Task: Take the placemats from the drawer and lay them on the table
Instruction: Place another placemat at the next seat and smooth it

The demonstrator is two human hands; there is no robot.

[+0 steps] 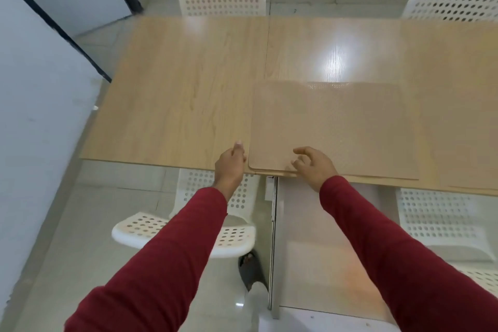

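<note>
Placemats (pixel 331 127) sat stacked at the table (pixel 175 89) edge; prob light, thin, bendy, slippery. Left hand (pixel 230 164) curled at the stack's corner, right hand (pixel 314 166) loosely spread on top, neither pinching. Best peel 1 by that corner.

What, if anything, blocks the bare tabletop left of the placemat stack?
Nothing visible. The placemat stack lies at the table's near edge, with the right hand on its near corner and the left hand beside its left edge. The wood to its left is bare.

I can read no text, label, brand or number anywhere in my view, from table to chairs.
</note>
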